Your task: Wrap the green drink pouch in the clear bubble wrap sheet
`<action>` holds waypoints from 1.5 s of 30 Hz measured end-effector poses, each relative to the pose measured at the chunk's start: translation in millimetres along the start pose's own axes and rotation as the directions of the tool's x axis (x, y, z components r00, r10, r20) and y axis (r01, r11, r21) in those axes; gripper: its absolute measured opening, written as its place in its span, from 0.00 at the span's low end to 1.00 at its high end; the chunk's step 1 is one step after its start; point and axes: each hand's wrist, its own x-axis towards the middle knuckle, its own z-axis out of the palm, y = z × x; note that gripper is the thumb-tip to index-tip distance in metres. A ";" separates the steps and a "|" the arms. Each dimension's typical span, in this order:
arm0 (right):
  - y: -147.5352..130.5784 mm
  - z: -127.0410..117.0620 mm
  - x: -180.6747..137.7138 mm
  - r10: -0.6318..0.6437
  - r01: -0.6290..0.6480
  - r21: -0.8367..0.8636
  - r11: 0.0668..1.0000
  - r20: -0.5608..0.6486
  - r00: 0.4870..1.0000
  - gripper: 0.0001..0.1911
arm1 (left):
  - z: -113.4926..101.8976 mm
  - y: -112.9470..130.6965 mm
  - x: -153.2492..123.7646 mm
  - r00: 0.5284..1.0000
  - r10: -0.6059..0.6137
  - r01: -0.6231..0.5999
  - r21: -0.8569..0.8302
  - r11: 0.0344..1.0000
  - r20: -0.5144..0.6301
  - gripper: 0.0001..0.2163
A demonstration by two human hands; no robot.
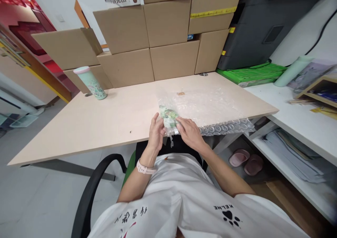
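A small green and white item [169, 117] lies wrapped in the left end of a clear bubble wrap sheet [210, 106] at the near edge of the beige table [105, 122]. My left hand [156, 134] holds the wrapped item from the left, fingers curled against it. My right hand [189, 132] presses on the wrap from the right, fingers bent on the item. The sheet's right part spreads flat and hangs over the table's front edge.
A mint tumbler [91, 83] stands at the table's back left. Stacked cardboard boxes [158, 37] line the back. A tiny brown object [180, 93] lies beyond the wrap. A white side desk [302, 122] with papers, a green pad and a printer stands right. A black chair armrest [92, 192] is lower left.
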 end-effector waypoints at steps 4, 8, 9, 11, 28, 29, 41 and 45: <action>2.9 4.7 1.1 -0.029 0.028 0.036 0.999 0.031 0.999 0.18 | -1.4 30.9 -11.3 0.997 0.009 -0.019 0.128 0.992 0.075 0.27; 15.6 -9.1 -0.2 -0.058 0.060 -0.045 0.997 0.059 0.997 0.13 | 15.6 53.3 -6.5 0.963 0.108 -0.183 0.304 0.935 0.246 0.33; 19.3 -17.8 -1.6 -0.055 0.059 -0.076 0.995 0.051 0.997 0.13 | 23.6 55.9 -3.5 0.954 0.110 -0.208 0.352 0.913 0.281 0.33; 26.1 -40.9 -5.4 -0.027 0.027 -0.136 0.990 0.001 1.000 0.14 | 42.4 59.2 1.5 0.940 0.089 -0.234 0.430 0.872 0.330 0.31; 0.7 -22.1 4.2 -0.050 0.033 0.097 0.995 0.174 0.984 0.33 | 15.7 57.0 3.5 0.860 -0.504 0.340 -0.654 0.676 -0.074 0.20; -4.0 -23.5 3.9 -0.066 0.042 0.116 0.992 0.206 0.976 0.39 | 14.0 61.4 -2.3 0.883 -0.455 0.293 -0.620 0.727 -0.116 0.20; 32.3 -26.8 17.6 0.462 -0.410 0.449 0.794 -0.009 0.887 0.22 | 52.9 63.5 13.1 0.949 0.079 -0.133 0.161 0.978 0.306 0.26; 42.2 -37.7 21.0 0.477 -0.454 0.177 0.873 -0.124 0.870 0.20 | 65.0 59.7 19.2 0.911 0.052 -0.216 0.365 0.906 0.409 0.27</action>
